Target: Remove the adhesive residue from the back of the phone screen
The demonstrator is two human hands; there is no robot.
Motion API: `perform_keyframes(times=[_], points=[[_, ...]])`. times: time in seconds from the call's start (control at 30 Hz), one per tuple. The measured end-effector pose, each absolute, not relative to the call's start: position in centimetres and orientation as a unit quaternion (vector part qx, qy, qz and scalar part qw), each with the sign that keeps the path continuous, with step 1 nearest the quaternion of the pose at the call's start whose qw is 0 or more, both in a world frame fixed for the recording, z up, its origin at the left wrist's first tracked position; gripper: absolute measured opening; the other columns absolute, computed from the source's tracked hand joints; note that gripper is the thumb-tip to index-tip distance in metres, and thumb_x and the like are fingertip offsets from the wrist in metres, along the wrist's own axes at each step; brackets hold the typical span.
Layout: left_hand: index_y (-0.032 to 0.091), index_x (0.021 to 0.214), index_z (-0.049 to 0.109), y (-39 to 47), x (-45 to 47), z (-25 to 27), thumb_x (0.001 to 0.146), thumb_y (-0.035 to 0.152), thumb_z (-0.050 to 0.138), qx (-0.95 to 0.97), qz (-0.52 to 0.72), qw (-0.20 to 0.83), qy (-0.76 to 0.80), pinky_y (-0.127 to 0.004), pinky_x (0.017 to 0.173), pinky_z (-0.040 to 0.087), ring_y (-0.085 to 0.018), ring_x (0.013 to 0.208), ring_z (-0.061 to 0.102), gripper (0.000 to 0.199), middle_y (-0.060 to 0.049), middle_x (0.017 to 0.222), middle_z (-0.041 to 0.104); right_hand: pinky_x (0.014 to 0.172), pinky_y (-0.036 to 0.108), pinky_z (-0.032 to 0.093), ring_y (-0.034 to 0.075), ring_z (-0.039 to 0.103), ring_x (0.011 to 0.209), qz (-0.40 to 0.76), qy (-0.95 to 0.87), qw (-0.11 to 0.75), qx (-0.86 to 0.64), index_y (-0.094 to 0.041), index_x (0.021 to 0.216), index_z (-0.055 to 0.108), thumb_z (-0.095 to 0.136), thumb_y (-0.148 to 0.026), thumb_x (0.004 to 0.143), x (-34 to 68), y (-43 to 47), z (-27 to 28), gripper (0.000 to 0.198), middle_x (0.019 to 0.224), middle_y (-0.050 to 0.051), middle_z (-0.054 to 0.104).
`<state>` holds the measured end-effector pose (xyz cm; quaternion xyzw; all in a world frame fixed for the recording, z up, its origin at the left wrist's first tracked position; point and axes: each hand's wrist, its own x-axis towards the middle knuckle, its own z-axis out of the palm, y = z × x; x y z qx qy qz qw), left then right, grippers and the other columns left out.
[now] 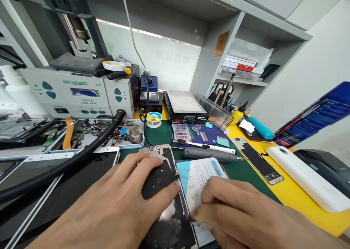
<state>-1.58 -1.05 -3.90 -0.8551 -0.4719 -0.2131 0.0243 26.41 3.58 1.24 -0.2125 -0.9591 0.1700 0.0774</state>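
Observation:
A worn, dark phone panel [164, 209] with scuffed, pale patches lies in front of me on the green mat. My left hand [123, 198] rests across it with fingers spread, the thumb by the panel's right edge and two fingertips near its upper end. Close beside that right edge, my right hand [232, 209] is closed in a pinch. What its fingers hold is hidden, though a thin dark edge shows near the fingertips. Under the right hand lies a blue and white printed card [195, 176].
Beyond the hands lie a grey screwdriver-like tool [209, 154] and a brush [205, 145]. A black hose [90, 143] crosses the left side from the rework station [82, 92]. Behind stand a heating plate [186, 106] and a parts tray [136, 143]. A white device [306, 176] sits right.

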Motion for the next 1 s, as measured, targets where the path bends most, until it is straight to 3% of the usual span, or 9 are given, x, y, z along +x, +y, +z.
perform_keyframes(times=[0.27, 0.47, 0.63, 0.83, 1.0], points=[[0.040, 0.148, 0.063, -1.1, -1.4, -4.0, 0.086, 0.054, 0.075, -0.852, -0.225, 0.026, -0.471, -0.054, 0.117, 0.052, -0.039, 0.143, 0.050, 0.064, -0.007, 0.141, 0.064, 0.081, 0.020, 0.059, 0.014, 0.072, 0.089, 0.163, -0.960, 0.085, -0.211, -0.027, 0.119, 0.072, 0.055, -0.014, 0.108, 26.7, 3.4, 0.9, 0.024, 0.104, 0.000, 0.072], [0.044, 0.157, 0.053, -1.0, -2.5, -3.5, 0.077, 0.063, 0.082, -0.881, -0.174, 0.051, -0.437, -0.049, 0.099, 0.061, -0.037, 0.130, 0.059, 0.087, -0.006, 0.144, 0.061, 0.083, 0.022, 0.059, 0.014, 0.073, 0.091, 0.144, -0.961, 0.093, -0.219, -0.027, 0.121, 0.072, 0.051, -0.018, 0.112, 26.7, 3.5, 0.9, 0.024, 0.106, 0.000, 0.072], [0.044, 0.143, 0.061, -0.5, -2.2, -4.0, 0.079, 0.034, 0.079, -0.870, -0.211, 0.113, -0.431, -0.045, 0.088, 0.063, -0.036, 0.128, 0.060, 0.067, -0.007, 0.141, 0.061, 0.080, 0.021, 0.059, 0.014, 0.074, 0.093, 0.124, -0.968, 0.109, -0.190, -0.025, 0.123, 0.072, 0.041, -0.028, 0.118, 26.1, 3.9, 1.1, 0.032, 0.108, 0.002, 0.074], [0.047, 0.152, 0.053, -1.1, -2.3, -3.0, 0.077, 0.037, 0.079, -0.879, -0.164, 0.070, -0.442, -0.053, 0.099, 0.064, -0.035, 0.131, 0.059, 0.080, -0.006, 0.142, 0.061, 0.080, 0.020, 0.059, 0.013, 0.074, 0.093, 0.131, -0.968, 0.078, -0.197, -0.028, 0.124, 0.071, 0.041, -0.029, 0.119, 26.8, 3.8, 1.0, 0.030, 0.107, -0.001, 0.074], [0.046, 0.153, 0.052, -1.0, -2.1, -2.9, 0.073, 0.045, 0.081, -0.881, -0.165, 0.062, -0.440, -0.057, 0.097, 0.065, -0.038, 0.133, 0.058, 0.085, -0.007, 0.144, 0.060, 0.083, 0.021, 0.059, 0.016, 0.074, 0.098, 0.115, -0.969, 0.095, -0.197, -0.027, 0.129, 0.070, 0.042, -0.032, 0.119, 27.0, 3.5, 0.6, 0.030, 0.112, 0.003, 0.074]])
